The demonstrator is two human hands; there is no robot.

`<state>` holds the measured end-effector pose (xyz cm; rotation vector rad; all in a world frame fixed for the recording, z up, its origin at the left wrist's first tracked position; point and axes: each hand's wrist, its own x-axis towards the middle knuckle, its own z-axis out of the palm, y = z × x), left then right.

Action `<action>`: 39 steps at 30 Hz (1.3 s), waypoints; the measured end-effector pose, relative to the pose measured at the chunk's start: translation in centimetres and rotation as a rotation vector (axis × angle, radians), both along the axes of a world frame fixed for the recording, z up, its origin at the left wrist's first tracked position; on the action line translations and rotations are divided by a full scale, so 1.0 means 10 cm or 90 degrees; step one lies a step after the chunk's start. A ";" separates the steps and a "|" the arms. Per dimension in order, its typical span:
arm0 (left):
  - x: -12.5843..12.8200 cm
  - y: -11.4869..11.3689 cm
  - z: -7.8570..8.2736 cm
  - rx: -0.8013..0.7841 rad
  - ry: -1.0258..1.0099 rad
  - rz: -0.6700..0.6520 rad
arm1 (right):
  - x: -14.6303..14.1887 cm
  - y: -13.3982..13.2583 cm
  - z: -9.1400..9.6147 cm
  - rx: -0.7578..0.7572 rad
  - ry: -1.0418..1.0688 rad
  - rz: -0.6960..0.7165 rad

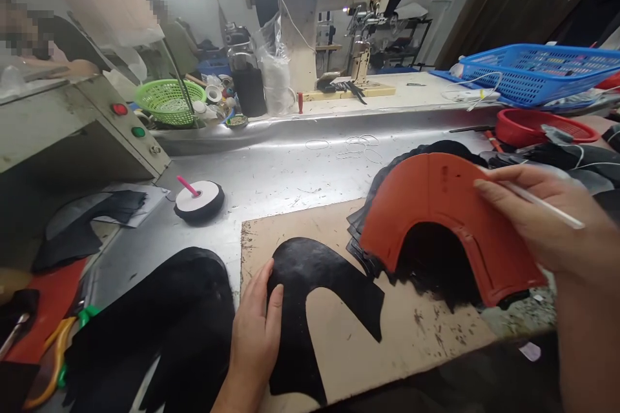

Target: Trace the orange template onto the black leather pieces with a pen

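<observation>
My left hand (258, 326) lies flat with fingers stretched along the left edge of a black curved leather-like piece (300, 271), which rests on a tan board (349, 348). My right hand (557, 219) pinches the upper right edge of an orange-red arch-shaped template (411, 200). A thin white pen-like stick (545, 203) is also in this hand, pointing right. The template is tilted, over or against a fanned stack of black arched pieces (358, 239); where they touch is hidden. Left of my left hand lies another pile of black pieces (169, 310).
A tape roll (199, 200) with a pink stick stands on the metal tabletop (271, 174). A sewing machine (300, 32) rises behind. Blue basket (537, 74) and red basket (533, 129) are at right, a green basket (165, 100) at left. Yellow-handled scissors (58, 355) lie lower left.
</observation>
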<state>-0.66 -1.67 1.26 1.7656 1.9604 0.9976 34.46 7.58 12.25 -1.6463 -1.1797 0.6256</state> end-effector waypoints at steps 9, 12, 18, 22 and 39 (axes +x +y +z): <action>-0.01 -0.02 -0.01 0.076 0.136 -0.071 | -1.59 0.05 -0.80 -0.104 -0.143 0.410; 0.02 0.03 -0.09 0.060 0.246 -0.128 | -1.67 0.03 -0.98 -0.046 -0.233 0.397; 0.03 0.07 -0.13 0.071 0.296 -0.130 | -1.47 -0.16 -1.10 0.131 -0.319 0.496; 0.02 0.08 -0.14 0.074 0.273 -0.127 | -1.44 -0.21 -1.16 0.173 -0.332 0.488; 0.04 0.10 -0.15 0.072 0.257 -0.123 | -1.40 -0.25 -0.99 0.176 -0.266 0.504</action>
